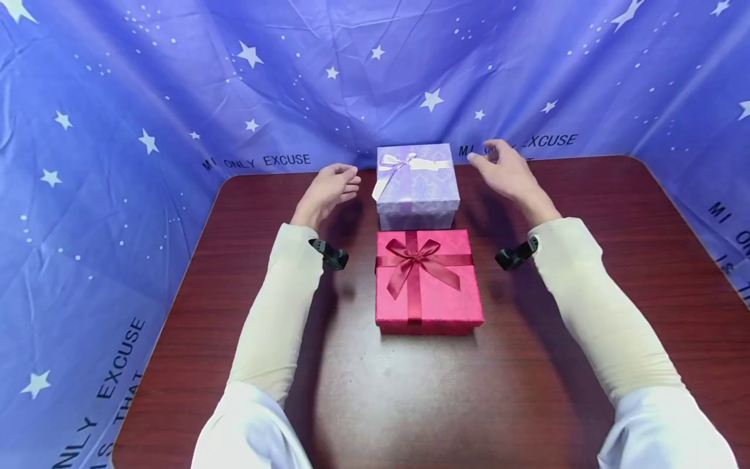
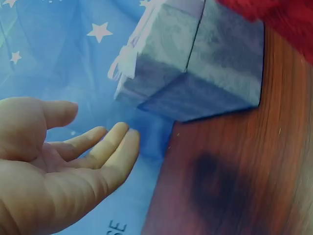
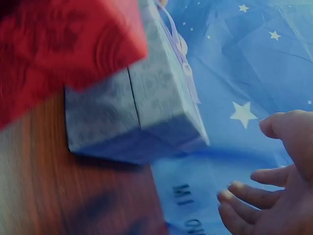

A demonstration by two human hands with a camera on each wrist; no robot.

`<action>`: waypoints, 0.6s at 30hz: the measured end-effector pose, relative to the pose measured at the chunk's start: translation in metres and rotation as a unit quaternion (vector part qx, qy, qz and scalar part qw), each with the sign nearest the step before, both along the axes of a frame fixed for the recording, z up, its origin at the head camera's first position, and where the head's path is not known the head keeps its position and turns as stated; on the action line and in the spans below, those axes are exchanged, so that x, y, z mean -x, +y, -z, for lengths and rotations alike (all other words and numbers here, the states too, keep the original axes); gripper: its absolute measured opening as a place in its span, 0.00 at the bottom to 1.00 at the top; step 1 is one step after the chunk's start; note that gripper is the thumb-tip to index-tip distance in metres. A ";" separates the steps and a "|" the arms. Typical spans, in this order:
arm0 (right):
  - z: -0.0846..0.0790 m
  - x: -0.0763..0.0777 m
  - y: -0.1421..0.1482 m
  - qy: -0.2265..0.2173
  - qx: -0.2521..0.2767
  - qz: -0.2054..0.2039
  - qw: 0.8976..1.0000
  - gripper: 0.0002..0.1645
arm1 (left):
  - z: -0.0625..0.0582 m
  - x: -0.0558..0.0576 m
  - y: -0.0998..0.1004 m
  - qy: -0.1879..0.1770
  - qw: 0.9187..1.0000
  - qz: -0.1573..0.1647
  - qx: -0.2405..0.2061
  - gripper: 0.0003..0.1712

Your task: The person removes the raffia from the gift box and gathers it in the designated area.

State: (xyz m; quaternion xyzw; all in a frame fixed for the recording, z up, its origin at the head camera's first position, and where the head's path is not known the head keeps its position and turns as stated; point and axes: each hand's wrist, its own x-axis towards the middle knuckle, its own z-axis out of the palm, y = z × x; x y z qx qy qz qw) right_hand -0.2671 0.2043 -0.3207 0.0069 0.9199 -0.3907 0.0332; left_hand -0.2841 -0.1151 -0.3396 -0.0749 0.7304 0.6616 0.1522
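A lavender gift box (image 1: 418,185) with a pale ribbon bow stands at the back of the table, its lid on. Directly in front of it is a red gift box (image 1: 433,306) tied with a dark red ribbon and bow. My left hand (image 1: 331,191) hovers just left of the lavender box, fingers loosely bent and holding nothing. On the other side, my right hand (image 1: 505,170) is apart from the same box, its fingers spread and relaxed. Both wrist views show a gap between the fingers and the lavender box (image 2: 195,58).
The dark reddish wooden table (image 1: 234,273) carries both boxes. A blue curtain (image 1: 193,85) with white stars and printed words hangs along its back and sides, close behind the lavender box. Small black wrist devices (image 1: 331,254) sit on both sleeves.
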 end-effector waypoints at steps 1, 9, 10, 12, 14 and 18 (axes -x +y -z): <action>0.003 0.001 -0.003 -0.014 0.022 -0.005 1.000 0.42 | 0.002 0.001 0.002 -0.007 1.000 0.000 -0.013 0.23; 0.039 0.014 -0.011 -0.116 0.254 -0.052 0.959 0.29 | 0.019 0.005 0.021 -0.051 0.998 0.014 -0.045 0.21; 0.042 0.014 -0.011 -0.124 0.272 -0.057 0.953 0.29 | 0.021 0.006 0.023 -0.052 0.998 0.017 -0.044 0.20; 0.045 0.014 -0.011 -0.138 0.298 -0.065 0.942 0.29 | 0.023 0.006 0.026 -0.051 0.997 0.021 -0.046 0.19; 0.047 0.015 -0.010 -0.152 0.319 -0.064 0.933 0.29 | 0.025 0.007 0.027 -0.048 0.997 0.023 -0.047 0.19; 0.041 0.011 -0.014 -0.167 0.316 -0.051 0.933 0.28 | 0.027 0.009 0.028 -0.047 0.997 0.021 -0.055 0.16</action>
